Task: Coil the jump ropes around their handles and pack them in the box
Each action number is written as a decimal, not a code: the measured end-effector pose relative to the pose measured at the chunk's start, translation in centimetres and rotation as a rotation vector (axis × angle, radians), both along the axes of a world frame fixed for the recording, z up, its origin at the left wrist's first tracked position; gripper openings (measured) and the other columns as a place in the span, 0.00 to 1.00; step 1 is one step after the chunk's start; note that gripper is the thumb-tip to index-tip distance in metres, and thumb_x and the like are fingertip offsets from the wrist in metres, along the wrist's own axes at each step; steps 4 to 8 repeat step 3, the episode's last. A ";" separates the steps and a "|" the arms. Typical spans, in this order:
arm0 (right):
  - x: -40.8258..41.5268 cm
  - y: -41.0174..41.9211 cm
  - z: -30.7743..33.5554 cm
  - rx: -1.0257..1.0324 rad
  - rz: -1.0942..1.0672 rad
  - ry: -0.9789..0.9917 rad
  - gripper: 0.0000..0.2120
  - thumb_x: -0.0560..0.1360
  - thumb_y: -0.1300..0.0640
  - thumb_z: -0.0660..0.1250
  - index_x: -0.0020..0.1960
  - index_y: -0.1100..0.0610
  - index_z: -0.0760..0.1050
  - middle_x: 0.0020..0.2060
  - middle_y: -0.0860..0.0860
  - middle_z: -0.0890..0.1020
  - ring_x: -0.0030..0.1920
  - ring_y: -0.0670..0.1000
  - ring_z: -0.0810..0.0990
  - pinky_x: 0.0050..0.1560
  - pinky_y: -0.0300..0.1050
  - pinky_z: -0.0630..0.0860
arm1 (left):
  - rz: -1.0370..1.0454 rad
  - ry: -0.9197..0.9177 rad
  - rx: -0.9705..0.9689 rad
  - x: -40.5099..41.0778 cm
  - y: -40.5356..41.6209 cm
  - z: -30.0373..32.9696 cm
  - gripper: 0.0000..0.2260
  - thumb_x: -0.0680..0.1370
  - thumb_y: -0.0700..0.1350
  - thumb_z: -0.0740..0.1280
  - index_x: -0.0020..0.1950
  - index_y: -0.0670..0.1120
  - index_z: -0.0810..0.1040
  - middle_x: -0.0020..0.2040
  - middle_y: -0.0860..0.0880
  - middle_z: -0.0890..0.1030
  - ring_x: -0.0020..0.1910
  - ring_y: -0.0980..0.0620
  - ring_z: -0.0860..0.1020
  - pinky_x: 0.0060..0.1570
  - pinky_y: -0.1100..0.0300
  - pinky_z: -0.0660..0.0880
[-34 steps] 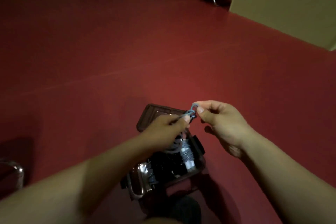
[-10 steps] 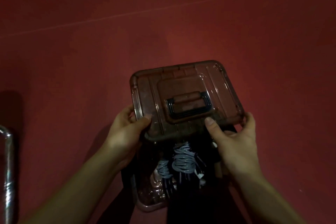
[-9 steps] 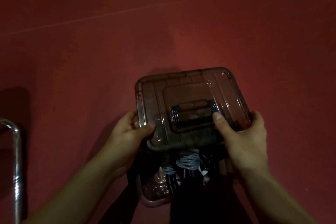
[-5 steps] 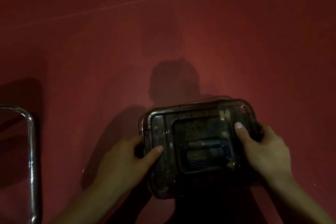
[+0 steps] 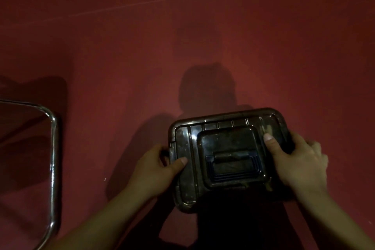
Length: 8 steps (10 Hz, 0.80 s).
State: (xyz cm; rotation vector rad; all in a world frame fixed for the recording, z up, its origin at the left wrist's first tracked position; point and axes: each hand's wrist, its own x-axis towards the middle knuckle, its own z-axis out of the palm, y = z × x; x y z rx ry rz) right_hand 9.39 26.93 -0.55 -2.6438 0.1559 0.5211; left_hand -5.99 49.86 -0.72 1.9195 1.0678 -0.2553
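A dark, smoky translucent plastic box (image 5: 227, 156) with rounded corners is sitting between the two hands, its lid (image 5: 183, 168) lying flat on top and a folded dark carry handle (image 5: 232, 165) lying in the lid's raised square centre. The contents are not showing through the dim plastic. The left hand (image 5: 156, 170) is gripping the box's left edge — thumb lying on the lid, fingers curling round the side. The right hand (image 5: 298, 160) is gripping the right edge the same way, thumb pressing on the lid near the far right corner.

Beyond the hands and to the right of the right hand, the floor is lying open; a bent chrome metal tube frame (image 5: 53, 160) is standing well apart to the left of the left hand.

The box is resting low over a dull red floor (image 5: 182, 36) — whether on it or on something dark beneath, I cannot tell. A faint pale seam is crossing the floor far beyond the hands, and the light is dim.
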 end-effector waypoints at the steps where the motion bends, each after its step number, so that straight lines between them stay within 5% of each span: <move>1: -0.1 0.5 -0.1 -0.023 -0.017 -0.011 0.34 0.70 0.28 0.60 0.71 0.43 0.66 0.70 0.56 0.64 0.68 0.65 0.63 0.64 0.67 0.65 | 0.130 -0.045 0.045 -0.2 0.3 -0.3 0.28 0.63 0.56 0.80 0.57 0.58 0.71 0.53 0.53 0.77 0.49 0.55 0.78 0.46 0.57 0.76; 2: 0.5 0.3 -0.3 0.080 -0.106 0.086 0.41 0.68 0.29 0.64 0.74 0.47 0.59 0.71 0.56 0.66 0.69 0.63 0.68 0.64 0.63 0.68 | 0.364 -0.008 -0.334 -0.2 0.3 -0.1 0.44 0.63 0.51 0.81 0.75 0.54 0.62 0.64 0.49 0.75 0.55 0.48 0.79 0.43 0.58 0.77; 3: 0.9 0.0 -0.5 0.147 -0.192 0.208 0.38 0.66 0.29 0.67 0.65 0.55 0.72 0.55 0.58 0.79 0.51 0.59 0.78 0.53 0.52 0.75 | 0.355 -0.024 -0.631 -0.5 -0.9 -0.3 0.20 0.73 0.48 0.73 0.64 0.46 0.77 0.50 0.48 0.86 0.42 0.50 0.85 0.31 0.63 0.78; 8: 0.9 0.0 -0.5 0.147 -0.192 0.208 0.38 0.66 0.29 0.67 0.65 0.55 0.72 0.55 0.58 0.79 0.51 0.59 0.78 0.53 0.52 0.75 | 0.355 -0.024 -0.631 -0.5 -0.9 -0.3 0.20 0.73 0.48 0.73 0.64 0.46 0.77 0.50 0.48 0.86 0.42 0.50 0.85 0.31 0.63 0.78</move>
